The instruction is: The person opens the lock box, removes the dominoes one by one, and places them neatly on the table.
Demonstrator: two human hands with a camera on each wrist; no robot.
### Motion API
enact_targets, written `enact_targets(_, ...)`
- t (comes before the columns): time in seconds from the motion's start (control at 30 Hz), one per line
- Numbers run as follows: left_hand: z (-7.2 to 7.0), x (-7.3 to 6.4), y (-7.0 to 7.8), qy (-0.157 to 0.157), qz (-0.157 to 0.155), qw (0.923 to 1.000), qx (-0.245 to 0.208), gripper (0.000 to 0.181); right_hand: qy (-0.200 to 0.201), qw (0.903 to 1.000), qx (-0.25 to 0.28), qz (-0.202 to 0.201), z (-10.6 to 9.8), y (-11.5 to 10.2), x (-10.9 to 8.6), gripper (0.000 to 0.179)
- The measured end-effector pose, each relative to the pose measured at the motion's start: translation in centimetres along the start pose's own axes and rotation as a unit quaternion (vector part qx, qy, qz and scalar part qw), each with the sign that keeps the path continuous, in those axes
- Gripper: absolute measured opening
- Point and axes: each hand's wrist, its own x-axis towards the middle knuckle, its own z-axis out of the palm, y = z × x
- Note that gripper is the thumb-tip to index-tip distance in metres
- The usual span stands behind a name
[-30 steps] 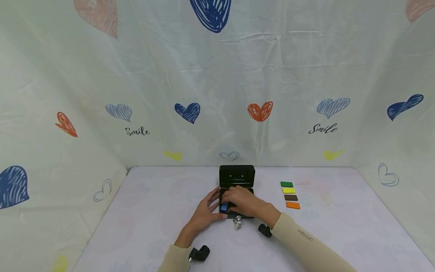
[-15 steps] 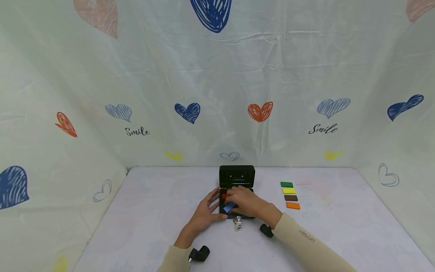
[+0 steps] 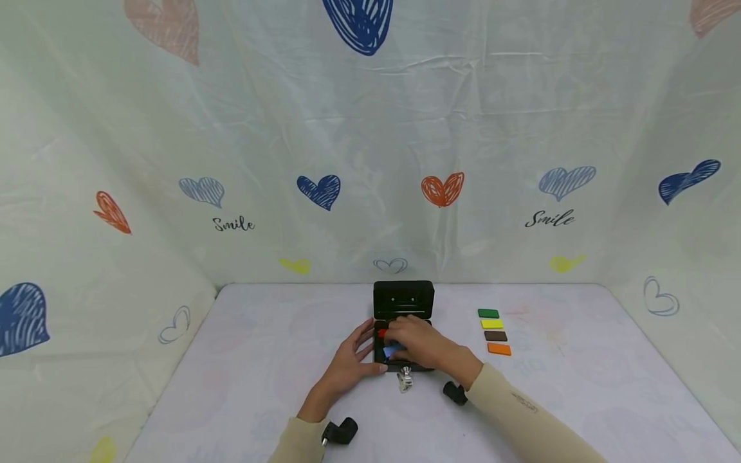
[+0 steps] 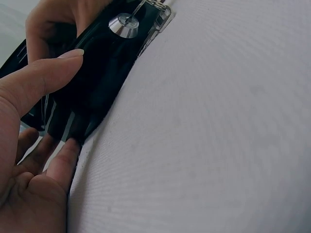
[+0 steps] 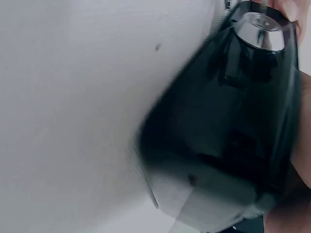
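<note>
A small black lidded metal box (image 3: 379, 357), like a cash box, stands with its lid (image 3: 403, 298) raised. My left hand (image 3: 352, 360) holds its left side, thumb at the front corner and fingers along the side wall. In the left wrist view the thumb (image 4: 58, 70) lies against the black front. My right hand (image 3: 417, 341) reaches down into the box and pinches a flat blue piece (image 3: 391, 350). Something red (image 3: 382, 333) shows inside at the back left. Keys (image 3: 405, 381) hang from the round lock (image 4: 124, 25) in front. The rest of the interior is hidden by my right hand.
Right of the box, flat green (image 3: 489, 314), yellow (image 3: 492, 325), brown (image 3: 495, 336) and orange (image 3: 499, 349) pieces lie in a column on the white table (image 3: 278, 360). A white curtain with printed hearts (image 3: 320, 193) rises behind the table. Black wrist-camera mounts (image 3: 341, 431) sit by both wrists.
The blue piece has turned from upright along the box's left side to slanted, shifting slightly right with my right hand. The red thing has come into view. My left hand stays put.
</note>
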Motion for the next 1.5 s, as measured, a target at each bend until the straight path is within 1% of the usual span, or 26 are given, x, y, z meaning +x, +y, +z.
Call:
enact_targets(0.17, 0.1, 0.1, 0.1, 0.004, -0.005, 1.0000, 0.002, 0.102, 0.043, 0.9991, 0.003, 0.008, -0.4, 0.1, -1.1, 0.022)
enact_targets(0.3, 0.2, 0.2, 0.0, 0.009, -0.006, 0.9999, 0.009, 0.101, 0.078, 0.9966, 0.006, 0.024, -0.9, 0.4, -2.4, 0.023)
enact_targets(0.43, 0.2, 0.2, -0.1, 0.012, -0.006, 0.9998, 0.017, 0.101, 0.097, 0.9941, 0.015, 0.047, -1.5, 0.8, -3.8, 0.022)
enact_targets(0.6, 0.2, 0.1, -0.1, 0.013, -0.006, 0.9998, 0.011, 0.102, 0.119, 0.9908, 0.015, 0.062, -1.8, 1.5, -5.5, 0.020)
enact_targets(0.73, 0.3, 0.2, 0.0, 0.015, -0.006, 0.9998, 0.010, 0.103, 0.143, 0.9872, 0.014, 0.069, -1.9, 2.1, -7.0, 0.022)
enact_targets(0.83, 0.3, 0.1, 0.1, 0.018, -0.007, 0.9997, 0.012, 0.103, 0.161, 0.9848, 0.004, 0.066, -2.0, 2.4, -8.2, 0.023)
enact_targets(0.9, 0.3, 0.1, 0.1, 0.018, -0.007, 0.9997, 0.013, 0.103, 0.168, 0.9836, -0.004, 0.066, -2.1, 2.6, -9.0, 0.024)
enact_targets(1.13, 0.3, 0.1, 0.2, 0.018, -0.007, 0.9997, 0.014, 0.102, 0.176, 0.9798, -0.010, 0.095, -1.9, 3.2, -11.8, 0.027)
enact_targets(1.33, 0.2, 0.1, 0.1, 0.018, -0.007, 0.9997, 0.014, 0.102, 0.204, 0.9750, -0.035, 0.082, -1.6, 4.0, -13.9, 0.030)
enact_targets(1.5, 0.3, 0.1, 0.2, 0.016, -0.008, 0.9998, 0.013, 0.102, 0.210, 0.9732, -0.037, 0.087, -1.6, 4.5, -15.5, 0.032)
